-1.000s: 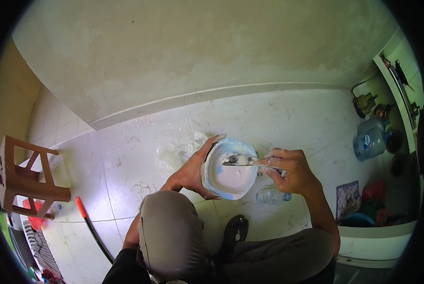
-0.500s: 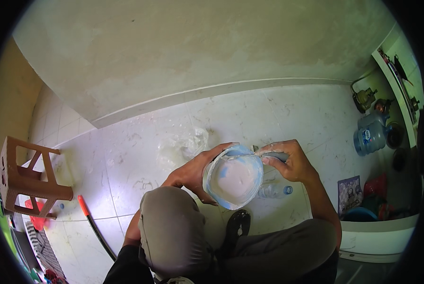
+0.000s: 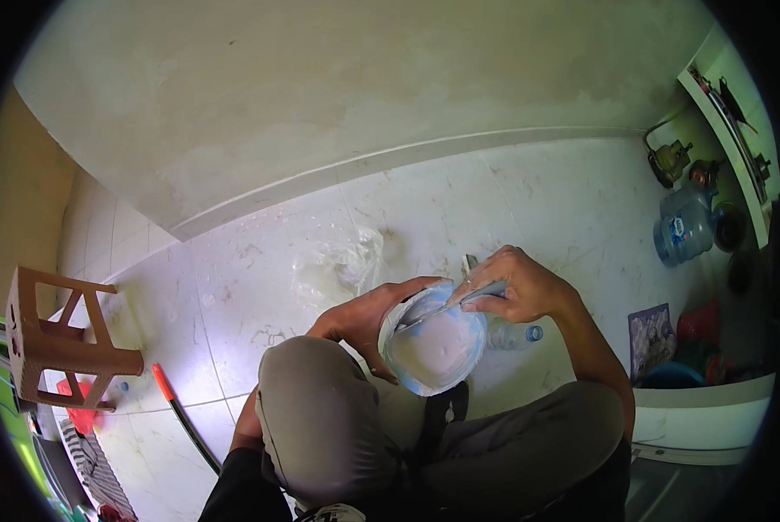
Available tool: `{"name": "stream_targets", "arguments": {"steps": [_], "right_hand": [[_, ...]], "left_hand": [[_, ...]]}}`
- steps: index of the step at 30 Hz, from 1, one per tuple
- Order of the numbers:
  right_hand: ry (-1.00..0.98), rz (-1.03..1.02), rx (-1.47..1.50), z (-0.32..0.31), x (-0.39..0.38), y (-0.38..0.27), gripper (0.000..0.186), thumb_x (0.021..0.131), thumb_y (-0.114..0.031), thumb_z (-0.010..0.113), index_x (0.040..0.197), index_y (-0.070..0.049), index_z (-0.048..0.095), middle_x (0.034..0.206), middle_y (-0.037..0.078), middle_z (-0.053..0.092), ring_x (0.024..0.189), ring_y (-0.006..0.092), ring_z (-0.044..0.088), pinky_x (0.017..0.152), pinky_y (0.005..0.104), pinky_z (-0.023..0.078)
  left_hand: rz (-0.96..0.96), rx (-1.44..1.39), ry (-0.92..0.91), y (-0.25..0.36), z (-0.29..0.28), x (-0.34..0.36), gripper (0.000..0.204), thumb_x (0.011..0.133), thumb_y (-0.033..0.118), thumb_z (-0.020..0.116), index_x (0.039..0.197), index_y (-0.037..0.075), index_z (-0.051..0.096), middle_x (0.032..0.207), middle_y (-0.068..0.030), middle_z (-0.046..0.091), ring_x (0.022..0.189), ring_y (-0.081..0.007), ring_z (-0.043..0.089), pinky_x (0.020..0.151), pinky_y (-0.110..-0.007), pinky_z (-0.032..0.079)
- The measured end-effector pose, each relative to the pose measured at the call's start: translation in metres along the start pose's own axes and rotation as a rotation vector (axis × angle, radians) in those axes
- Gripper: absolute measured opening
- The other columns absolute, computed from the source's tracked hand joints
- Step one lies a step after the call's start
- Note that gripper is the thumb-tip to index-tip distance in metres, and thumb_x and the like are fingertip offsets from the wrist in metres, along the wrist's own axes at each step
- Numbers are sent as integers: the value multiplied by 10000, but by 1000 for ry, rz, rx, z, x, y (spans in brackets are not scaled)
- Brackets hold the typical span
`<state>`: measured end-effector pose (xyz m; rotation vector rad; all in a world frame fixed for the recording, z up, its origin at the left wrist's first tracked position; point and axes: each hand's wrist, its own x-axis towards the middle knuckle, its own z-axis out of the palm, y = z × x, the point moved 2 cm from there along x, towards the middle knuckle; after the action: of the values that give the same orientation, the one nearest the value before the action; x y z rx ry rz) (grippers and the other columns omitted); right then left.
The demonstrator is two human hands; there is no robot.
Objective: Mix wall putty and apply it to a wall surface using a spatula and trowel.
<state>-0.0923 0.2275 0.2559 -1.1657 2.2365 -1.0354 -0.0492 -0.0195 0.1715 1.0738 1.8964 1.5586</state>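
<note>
A round white and light-blue bowl point(image 3: 477, 348) sits in front of my knees, holding a smooth pinkish-white paste point(image 3: 431, 352). My left hand point(image 3: 359, 317) is wrapped around its left side, the thumb and fingers gripping the outer wall. In my right hand point(image 3: 516, 285), its fingers smeared with white, is the grey handle of a putty knife point(image 3: 492, 292). The thin blade reaches leftward across the bowl, its end against the inner left wall.
A clear plastic bottle point(image 3: 510, 334) lies right of the bowl, and a crumpled clear bag point(image 3: 338, 268) beyond it. A brown stool point(image 3: 76, 348) and an orange-tipped black rod point(image 3: 170, 396) are on the left. Large blue water jugs point(image 3: 686, 233) stand far right, below a shelf.
My right hand has swung the putty knife from the bowl's right rim to across its inside, the blade now over the left part. The bowl has shifted slightly toward me.
</note>
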Motion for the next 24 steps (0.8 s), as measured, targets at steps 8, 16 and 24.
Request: {"name": "stream_targets", "arguments": {"steps": [8, 16, 24], "right_hand": [[159, 73, 160, -18, -23, 0, 239, 870, -20, 776, 1106, -31, 813, 986, 164, 807, 856, 213, 772, 814, 328, 590], [173, 112, 230, -10, -18, 7, 240, 877, 6, 764, 1114, 9, 800, 1072, 179, 805, 888, 195, 757, 848, 321, 593], [-39, 51, 85, -1, 2, 0, 245, 835, -53, 810, 1080, -37, 821, 991, 198, 796, 836, 235, 760, 809, 344, 570]], "left_hand": [[112, 8, 165, -3, -8, 4, 1392, 438, 328, 1043, 1607, 45, 343, 1505, -157, 560, 1384, -275, 564, 1185, -416, 440], [131, -43, 99, -13, -6, 5, 1399, 403, 300, 1025, 1606, 36, 363, 1509, -149, 560, 1374, -263, 568, 1189, -417, 434], [106, -181, 25, -13, 2, 5, 1364, 399, 269, 1016, 1588, 31, 392, 1459, -143, 598, 1333, -255, 594, 1182, -410, 447]]}}
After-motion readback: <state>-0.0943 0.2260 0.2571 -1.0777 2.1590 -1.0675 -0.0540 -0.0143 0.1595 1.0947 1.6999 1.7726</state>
